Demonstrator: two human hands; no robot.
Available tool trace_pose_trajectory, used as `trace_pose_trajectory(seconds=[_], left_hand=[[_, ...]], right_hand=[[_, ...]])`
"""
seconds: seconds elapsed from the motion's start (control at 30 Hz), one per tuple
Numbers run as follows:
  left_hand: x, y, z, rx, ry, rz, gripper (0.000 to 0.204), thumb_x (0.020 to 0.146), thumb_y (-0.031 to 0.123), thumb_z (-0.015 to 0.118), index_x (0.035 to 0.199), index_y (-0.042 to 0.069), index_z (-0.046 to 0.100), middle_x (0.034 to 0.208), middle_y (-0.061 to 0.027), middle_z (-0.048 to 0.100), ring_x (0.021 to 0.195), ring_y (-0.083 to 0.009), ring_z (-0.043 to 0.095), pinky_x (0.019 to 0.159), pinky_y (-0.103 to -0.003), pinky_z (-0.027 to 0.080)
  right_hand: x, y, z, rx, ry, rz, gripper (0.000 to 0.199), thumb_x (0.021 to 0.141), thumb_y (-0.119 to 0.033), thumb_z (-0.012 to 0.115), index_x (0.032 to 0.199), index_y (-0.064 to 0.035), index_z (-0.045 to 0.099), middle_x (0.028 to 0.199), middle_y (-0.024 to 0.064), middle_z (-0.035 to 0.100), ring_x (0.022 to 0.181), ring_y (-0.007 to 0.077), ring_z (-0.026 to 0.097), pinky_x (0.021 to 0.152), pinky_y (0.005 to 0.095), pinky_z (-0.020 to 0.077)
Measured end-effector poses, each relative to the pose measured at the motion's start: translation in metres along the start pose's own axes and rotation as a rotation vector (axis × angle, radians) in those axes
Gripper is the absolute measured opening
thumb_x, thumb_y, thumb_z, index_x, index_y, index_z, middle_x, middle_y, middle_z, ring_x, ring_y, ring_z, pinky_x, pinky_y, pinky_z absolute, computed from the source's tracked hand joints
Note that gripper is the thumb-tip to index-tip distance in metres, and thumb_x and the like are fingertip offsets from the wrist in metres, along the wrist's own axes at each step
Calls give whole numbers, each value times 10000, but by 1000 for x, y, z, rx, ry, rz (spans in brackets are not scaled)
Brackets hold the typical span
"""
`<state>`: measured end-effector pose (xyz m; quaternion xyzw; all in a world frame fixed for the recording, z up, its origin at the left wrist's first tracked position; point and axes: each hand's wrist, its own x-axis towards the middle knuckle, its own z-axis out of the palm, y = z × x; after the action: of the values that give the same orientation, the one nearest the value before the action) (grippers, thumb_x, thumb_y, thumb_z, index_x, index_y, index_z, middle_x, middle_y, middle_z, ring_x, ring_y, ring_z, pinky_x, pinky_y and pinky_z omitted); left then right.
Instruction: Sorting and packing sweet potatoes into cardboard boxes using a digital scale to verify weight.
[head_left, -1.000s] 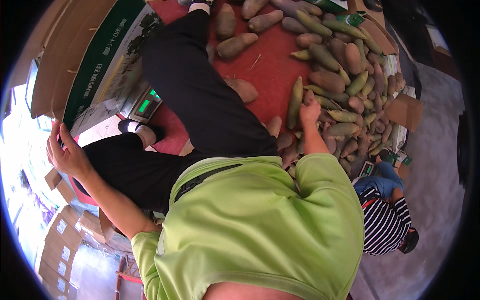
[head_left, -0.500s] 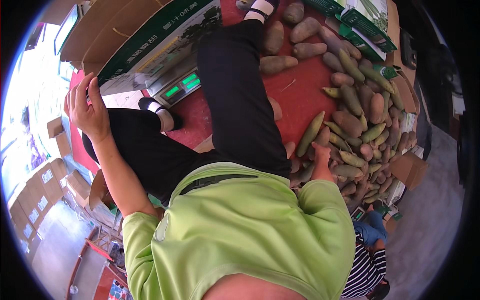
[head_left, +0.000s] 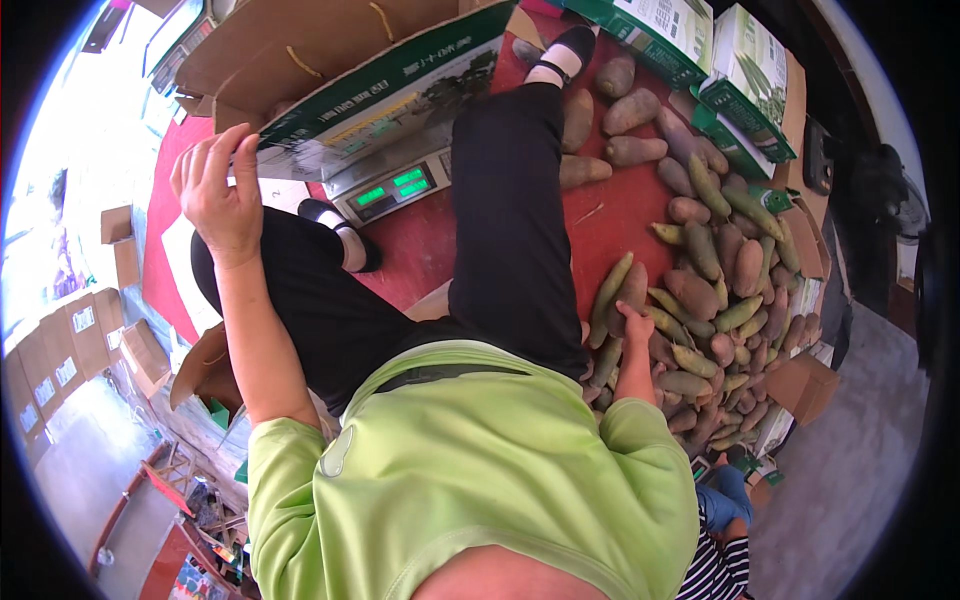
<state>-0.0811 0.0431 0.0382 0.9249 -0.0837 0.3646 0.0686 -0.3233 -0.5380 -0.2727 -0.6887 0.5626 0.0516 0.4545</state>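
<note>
Sorting step: right hand [head_left: 634, 322] closed on a sweet potato [head_left: 612, 290] from the pile; left hand [head_left: 218, 190] open, fingers on carton [head_left: 330, 75] edge. Next, probably: lift it clear.

A person is sitting on a mat [head_left: 610, 215] spread over the floor, legs stretching forward. A weighing scale [head_left: 392, 185] is lying between the legs, with a cardboard box [head_left: 340, 75] sitting on it. The left hand [head_left: 220, 195] is touching the box's left edge. A heap of sweet potatoes [head_left: 700, 290] is lying to the right, the right hand [head_left: 634, 325] resting on it. More cartons [head_left: 720, 60] are standing behind the heap.
</note>
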Motion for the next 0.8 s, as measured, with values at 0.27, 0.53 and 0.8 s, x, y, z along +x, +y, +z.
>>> trace_pose_trajectory(seconds=[0.27,0.53,0.8], left_hand=[[4,2,-3,-54,-1,-32,142,825,221,676,861,84,676,819,-43,647,830,-219,607,842,-348,416],[5,2,-6,-104,-35,-22,135,828,203,665,853,70,669,807,-52,639,813,-234,602,827,-358,422],[5,0,-4,-140,-35,-47,146,807,225,676,823,81,661,775,-38,625,777,-224,596,820,-359,424]], right_hand=[[-45,-145,35,211,-285,-242,480,698,-109,769,1118,20,576,984,91,642,868,191,617,805,315,478],[-157,-375,55,280,-530,-902,680,666,-100,780,1252,34,461,1169,128,564,1042,210,560,925,323,430],[-273,-526,112,-45,-634,-1537,549,731,-160,749,1212,-3,537,1140,106,597,1007,176,580,883,287,456]])
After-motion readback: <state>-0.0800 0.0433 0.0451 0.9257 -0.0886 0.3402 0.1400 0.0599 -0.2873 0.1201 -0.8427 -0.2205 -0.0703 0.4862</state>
